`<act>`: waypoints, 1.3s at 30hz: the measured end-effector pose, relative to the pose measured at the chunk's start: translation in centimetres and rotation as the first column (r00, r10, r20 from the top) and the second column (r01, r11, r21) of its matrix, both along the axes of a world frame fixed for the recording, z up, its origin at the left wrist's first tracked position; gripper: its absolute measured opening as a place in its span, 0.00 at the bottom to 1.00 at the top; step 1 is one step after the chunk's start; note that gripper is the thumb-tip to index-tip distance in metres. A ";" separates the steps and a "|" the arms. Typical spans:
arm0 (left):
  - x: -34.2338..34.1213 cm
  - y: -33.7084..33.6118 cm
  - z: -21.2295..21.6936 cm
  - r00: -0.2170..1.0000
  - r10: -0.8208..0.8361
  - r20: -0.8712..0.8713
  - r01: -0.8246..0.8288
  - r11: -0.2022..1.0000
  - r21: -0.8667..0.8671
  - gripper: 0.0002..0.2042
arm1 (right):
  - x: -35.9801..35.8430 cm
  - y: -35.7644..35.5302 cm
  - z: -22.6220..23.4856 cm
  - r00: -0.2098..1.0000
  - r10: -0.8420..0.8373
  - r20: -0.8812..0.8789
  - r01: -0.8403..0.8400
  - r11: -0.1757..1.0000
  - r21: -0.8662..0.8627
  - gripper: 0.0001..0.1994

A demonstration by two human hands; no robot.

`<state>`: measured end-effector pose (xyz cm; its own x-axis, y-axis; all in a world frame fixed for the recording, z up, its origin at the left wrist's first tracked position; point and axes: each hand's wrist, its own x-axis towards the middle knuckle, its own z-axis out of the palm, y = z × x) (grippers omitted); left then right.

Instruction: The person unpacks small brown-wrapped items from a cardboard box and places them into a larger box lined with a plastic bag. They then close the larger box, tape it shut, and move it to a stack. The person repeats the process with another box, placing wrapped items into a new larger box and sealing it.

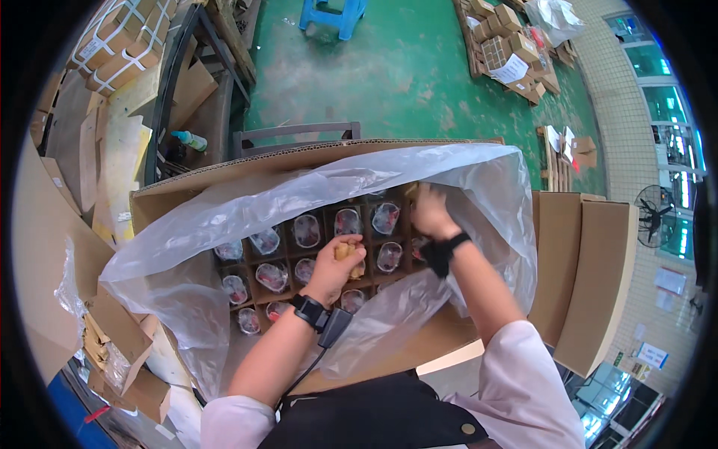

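Note:
A large cardboard box (449, 329) lined with clear plastic film (284, 206) stands in front of me. Inside, cardboard dividers form cells, most holding an item wrapped in clear plastic (306, 230) with red showing through. Over the middle cells, my left hand (333, 271) is closed around several small, tan, crumpled-looking pieces (349, 258); their kind is unclear. My right hand (434, 213) reaches into the far right cells, fingers pointing down and slightly blurred. By its fingertips is a bit of yellowish material (411, 191), and the closed fingers partly hide what they grip.
Folded cardboard (591, 277) leans right of the box. At the left are a bench with strapped cartons (123, 45), a small bottle (190, 140) and an open carton (123, 344). Beyond stand a blue stool (333, 16), a dark chair (299, 133) and a loaded pallet (512, 52).

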<state>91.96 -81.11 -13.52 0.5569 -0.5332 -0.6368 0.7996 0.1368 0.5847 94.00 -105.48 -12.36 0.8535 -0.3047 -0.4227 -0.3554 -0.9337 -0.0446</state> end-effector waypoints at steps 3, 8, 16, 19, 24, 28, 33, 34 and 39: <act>0.4 0.5 0.6 0.971 0.011 -0.237 -0.039 0.993 -0.115 0.15 | 0.5 -6.6 -7.0 0.997 0.043 -0.064 -0.049 0.995 -0.091 0.20; 0.7 1.3 0.0 0.916 0.065 -0.395 -0.169 0.957 -0.234 0.22 | -0.1 -1.0 -4.4 0.875 0.103 0.473 -0.110 0.994 -0.013 0.12; -2.0 -2.2 1.9 0.896 -0.087 -0.435 -0.142 0.873 -0.466 0.38 | -7.5 6.5 5.5 0.813 -0.417 -0.407 0.484 0.094 0.870 0.24; -2.1 -2.5 1.8 0.925 -0.115 -0.363 0.007 0.958 -0.287 0.38 | -7.0 2.8 2.4 0.838 -0.487 -0.247 0.474 0.425 0.771 0.17; -3.8 -2.0 -1.8 0.848 -0.309 -0.431 0.348 0.938 0.011 0.28 | -6.8 -5.6 -9.8 0.973 -0.230 0.021 0.228 0.972 0.056 0.23; -4.8 -0.8 -1.9 0.870 -0.304 -0.389 0.276 0.953 -0.128 0.26 | -5.9 -0.3 -7.4 0.920 -0.319 0.227 0.339 0.940 -0.050 0.24; -2.4 -3.4 0.3 0.931 0.060 -0.361 -0.156 0.958 -0.241 0.27 | -6.3 7.4 5.3 0.941 -0.261 -0.215 0.309 0.407 0.860 0.17; -2.2 -4.1 0.4 0.925 0.072 -0.373 -0.192 0.935 -0.298 0.27 | -7.1 7.9 4.9 0.965 -0.252 -0.076 0.201 0.517 0.832 0.17; -2.5 -5.7 1.2 0.994 -0.076 -0.082 0.058 0.978 -0.199 0.32 | -6.7 3.6 -3.1 0.988 -0.156 -0.002 0.123 0.773 0.622 0.24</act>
